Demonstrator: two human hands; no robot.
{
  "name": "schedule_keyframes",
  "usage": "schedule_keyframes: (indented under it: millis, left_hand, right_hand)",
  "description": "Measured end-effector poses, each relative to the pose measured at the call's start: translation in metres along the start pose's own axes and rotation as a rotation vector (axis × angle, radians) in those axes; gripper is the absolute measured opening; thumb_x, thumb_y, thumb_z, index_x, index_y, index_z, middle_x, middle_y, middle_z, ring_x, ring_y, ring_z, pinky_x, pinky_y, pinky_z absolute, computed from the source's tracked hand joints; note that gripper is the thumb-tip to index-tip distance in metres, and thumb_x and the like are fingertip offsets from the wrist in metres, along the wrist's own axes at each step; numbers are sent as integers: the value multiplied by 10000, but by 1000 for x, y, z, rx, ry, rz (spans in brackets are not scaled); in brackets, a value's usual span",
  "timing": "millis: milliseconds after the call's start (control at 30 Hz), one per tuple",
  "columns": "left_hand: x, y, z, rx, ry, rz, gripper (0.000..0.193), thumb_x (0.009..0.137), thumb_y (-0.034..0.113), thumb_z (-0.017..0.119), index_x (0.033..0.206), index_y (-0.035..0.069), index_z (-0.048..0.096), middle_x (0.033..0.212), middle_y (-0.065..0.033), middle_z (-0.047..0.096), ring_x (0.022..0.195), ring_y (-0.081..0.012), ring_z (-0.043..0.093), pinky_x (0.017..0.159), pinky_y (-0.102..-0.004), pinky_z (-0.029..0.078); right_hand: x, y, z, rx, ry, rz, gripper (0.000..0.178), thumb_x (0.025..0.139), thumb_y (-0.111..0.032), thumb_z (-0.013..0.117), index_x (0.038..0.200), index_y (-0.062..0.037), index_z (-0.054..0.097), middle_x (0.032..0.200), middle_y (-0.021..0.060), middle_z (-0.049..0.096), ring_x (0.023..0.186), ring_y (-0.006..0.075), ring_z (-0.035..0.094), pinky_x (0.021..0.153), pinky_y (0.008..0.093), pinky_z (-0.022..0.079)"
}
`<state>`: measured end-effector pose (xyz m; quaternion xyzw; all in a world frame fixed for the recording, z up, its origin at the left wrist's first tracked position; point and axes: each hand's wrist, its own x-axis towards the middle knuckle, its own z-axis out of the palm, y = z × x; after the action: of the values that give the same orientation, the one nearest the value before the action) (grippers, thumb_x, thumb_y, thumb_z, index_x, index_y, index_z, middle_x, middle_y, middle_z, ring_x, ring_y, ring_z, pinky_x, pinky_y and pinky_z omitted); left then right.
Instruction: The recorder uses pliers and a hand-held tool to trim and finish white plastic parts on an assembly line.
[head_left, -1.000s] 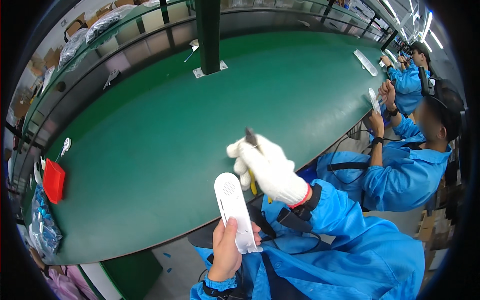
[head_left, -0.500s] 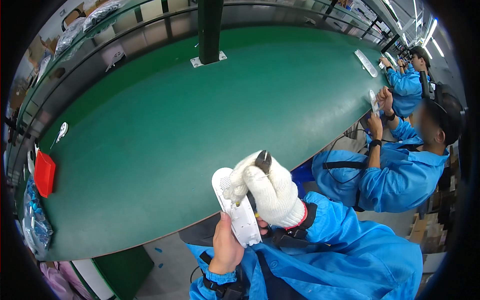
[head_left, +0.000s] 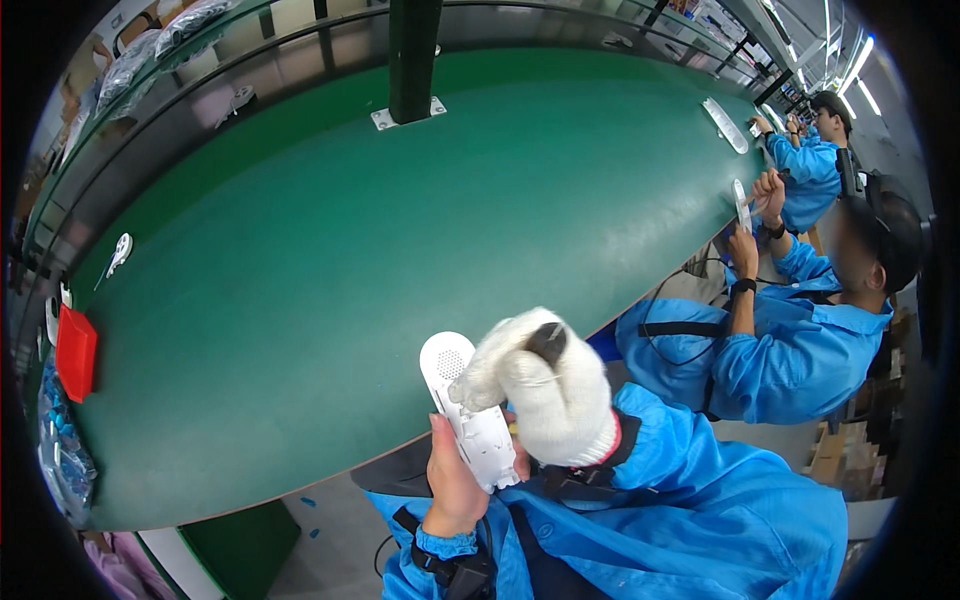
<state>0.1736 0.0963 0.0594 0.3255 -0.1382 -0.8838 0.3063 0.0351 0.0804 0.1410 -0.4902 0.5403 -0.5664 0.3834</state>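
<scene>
My bare left hand point(head_left: 457, 482) is closed around the lower part of a long white plastic housing point(head_left: 484, 445). The thumb lies along one edge, and fingertips show at the other. The rounded upper end has a grille of small holes, and moulded ribs and posts stand on its face. My right hand point(head_left: 555, 395), in a white knitted glove, is closed over the housing's right side. A hand tool with a dark end point(head_left: 547, 342) sticks out at the top of that fist; its kind is mostly hidden. The gloved fingertips are at the housing, just below the grille.
The green table point(head_left: 300, 300) curves ahead of me. A red bin point(head_left: 75, 352) and a bag of blue parts point(head_left: 65, 440) lie at its left end, near a small white part point(head_left: 121, 250). A post point(head_left: 412, 70) stands at the back. Co-workers in blue sit at the right.
My gloved right hand has moved slightly right and turned, with the dark-ended tool still in it. My left hand and the housing have barely shifted. The whole view has moved a little.
</scene>
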Motion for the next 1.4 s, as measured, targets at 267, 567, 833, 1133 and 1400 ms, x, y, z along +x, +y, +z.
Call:
schedule_keyframes:
  millis: [267,567,833,1133,1400]
  left_hand:
    - [0,0,3,88,25,48,805,1029,659,175,1134,-36,566,782,-164,658,609,-252,635,576,-364,533]
    - [0,-3,-3,92,-75,47,777,1042,634,181,1148,-35,563,798,-149,663,626,-236,641,590,-356,547]
    - [0,-5,-2,88,-84,76,761,1053,612,159,1185,-32,543,801,-148,665,636,-233,644,597,-349,549]
    - [1,-7,-2,107,-77,96,769,1048,618,163,1230,-40,516,783,-169,659,619,-237,635,586,-349,538]
    - [2,-9,-5,99,-83,107,750,1052,609,164,1267,-33,487,774,-181,655,599,-238,627,575,-347,535]
  right_hand:
    - [7,-19,-12,-164,-126,-138,275,1030,-144,460,1064,33,668,1059,181,668,950,248,664,836,350,536]
    - [-15,-16,-23,-142,-118,21,129,923,-38,636,1036,-32,697,1040,133,693,873,233,716,763,310,562]
    - [-32,-1,-18,-65,24,84,199,1015,-109,520,1072,16,664,995,137,709,831,200,705,745,304,552]
    - [-42,23,-24,-187,83,-79,288,1036,-228,494,1006,-20,692,941,116,725,981,293,667,885,407,516]
    - [-47,35,-25,-143,104,-76,396,1055,-320,436,974,-39,702,945,102,734,994,314,668,891,434,515]
